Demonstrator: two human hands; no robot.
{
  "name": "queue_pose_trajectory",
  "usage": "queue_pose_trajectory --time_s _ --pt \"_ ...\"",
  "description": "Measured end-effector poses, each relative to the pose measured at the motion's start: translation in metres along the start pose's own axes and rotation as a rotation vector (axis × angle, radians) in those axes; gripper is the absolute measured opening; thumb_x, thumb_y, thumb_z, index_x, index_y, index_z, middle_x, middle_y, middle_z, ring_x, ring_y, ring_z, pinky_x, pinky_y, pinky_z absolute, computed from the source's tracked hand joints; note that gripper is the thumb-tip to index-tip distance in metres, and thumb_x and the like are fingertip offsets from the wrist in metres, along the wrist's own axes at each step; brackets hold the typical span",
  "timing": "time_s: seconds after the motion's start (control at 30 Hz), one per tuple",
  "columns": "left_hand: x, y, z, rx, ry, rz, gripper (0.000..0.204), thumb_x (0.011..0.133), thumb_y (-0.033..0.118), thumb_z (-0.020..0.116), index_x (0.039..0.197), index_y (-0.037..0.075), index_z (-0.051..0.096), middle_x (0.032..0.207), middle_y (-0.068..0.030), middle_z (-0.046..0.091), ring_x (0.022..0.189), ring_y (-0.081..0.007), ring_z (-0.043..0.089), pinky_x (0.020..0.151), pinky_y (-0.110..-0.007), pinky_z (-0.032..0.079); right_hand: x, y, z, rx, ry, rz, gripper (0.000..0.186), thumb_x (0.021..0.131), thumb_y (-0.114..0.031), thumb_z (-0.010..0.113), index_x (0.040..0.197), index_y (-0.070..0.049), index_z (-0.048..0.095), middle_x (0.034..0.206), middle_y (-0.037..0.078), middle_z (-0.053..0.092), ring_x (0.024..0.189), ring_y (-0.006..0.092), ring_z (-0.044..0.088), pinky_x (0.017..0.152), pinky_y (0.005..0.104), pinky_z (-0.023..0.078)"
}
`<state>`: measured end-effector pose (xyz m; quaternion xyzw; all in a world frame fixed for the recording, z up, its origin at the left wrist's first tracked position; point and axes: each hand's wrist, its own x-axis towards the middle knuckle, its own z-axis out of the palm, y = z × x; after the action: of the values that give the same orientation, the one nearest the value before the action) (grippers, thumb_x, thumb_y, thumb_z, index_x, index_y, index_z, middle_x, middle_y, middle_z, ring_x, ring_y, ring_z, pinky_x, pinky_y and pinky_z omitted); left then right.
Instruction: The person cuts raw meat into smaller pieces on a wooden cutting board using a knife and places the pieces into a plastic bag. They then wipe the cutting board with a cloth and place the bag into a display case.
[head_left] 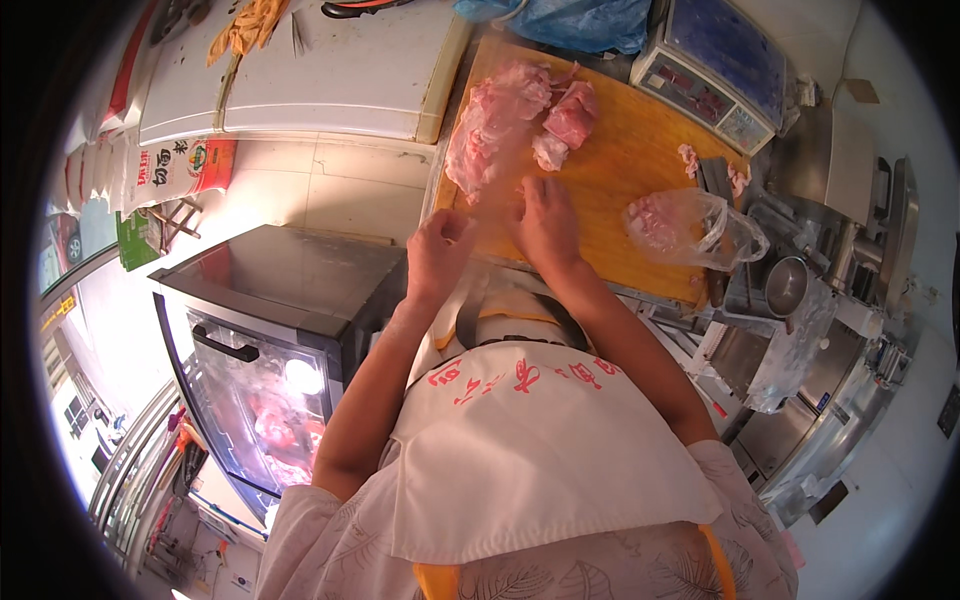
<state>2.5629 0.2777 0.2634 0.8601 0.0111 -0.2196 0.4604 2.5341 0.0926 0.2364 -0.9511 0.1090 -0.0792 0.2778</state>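
My left hand (440, 258) is closed in a pinch at the near left edge of the wooden cutting board (625, 150). To its right, my right hand (547, 228) is over the board, fingers curled together. A faint, see-through film seems to hang between the two hands; I cannot make out what it is. Just beyond them lies a large piece of raw pink meat (490, 125), with a smaller chunk of meat (571, 116) beside it. A clear plastic bag (690, 228) with meat in it rests on the board's right side.
A weighing scale (712, 65) stands at the back right, next to a blue plastic bag (580, 22). By the board's right edge are a dark blade (715, 180), meat scraps (688, 158) and a metal ladle (786, 286). A lit glass display cabinet (265, 390) stands to my left.
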Motion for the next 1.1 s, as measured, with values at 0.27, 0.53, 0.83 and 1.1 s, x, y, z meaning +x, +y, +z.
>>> queue_pose_trajectory --time_s 0.27,0.53,0.83,1.1 --pt "0.0 0.003 0.0 -0.006 0.005 -0.003 0.021 0.09 0.015 0.079 0.102 0.0 0.072 0.089 -0.0078 0.076 0.08 -0.0142 0.073 0.076 -0.03 0.058 0.007 0.012 0.004 -0.012 -0.084 -0.076 0.02 0.078 -0.007 0.072 0.093 -0.004 0.06 0.092 0.02 0.065 0.088 0.0415 0.064 0.076 0.0507 0.054" --pt "0.0 0.0 0.0 -0.03 0.005 -0.03 0.018 0.089 0.011 0.078 0.102 0.0 0.071 0.089 -0.0067 0.075 0.081 -0.0126 0.072 0.077 -0.029 0.058 -0.013 0.049 -0.032 -0.026 -0.181 0.137 0.017 0.078 -0.009 0.072 0.09 -0.004 0.062 0.087 0.018 0.067 0.078 0.0384 0.068 0.071 0.0495 0.055" --pt "0.004 0.002 0.022 -0.034 -0.106 0.029 0.019 0.09 0.013 0.077 0.104 0.002 0.071 0.091 -0.0066 0.074 0.082 -0.0136 0.072 0.078 -0.031 0.057 -0.021 0.051 -0.085 0.739 -0.208 0.611 0.013 0.089 -0.005 0.071 0.101 0.0 0.069 0.083 0.001 0.07 0.074 0.0073 0.063 0.07 0.026 0.053" --pt "0.023 0.037 0.051 0.075 -0.141 0.639 0.016 0.089 0.006 0.075 0.104 0.001 0.072 0.099 -0.0129 0.068 0.092 -0.0295 0.07 0.08 -0.037 0.057 -0.027 0.065 -0.07 0.366 -0.181 0.414 0.02 0.09 -0.011 0.077 0.103 0.001 0.068 0.09 0.006 0.072 0.079 0.0142 0.068 0.074 0.031 0.055"
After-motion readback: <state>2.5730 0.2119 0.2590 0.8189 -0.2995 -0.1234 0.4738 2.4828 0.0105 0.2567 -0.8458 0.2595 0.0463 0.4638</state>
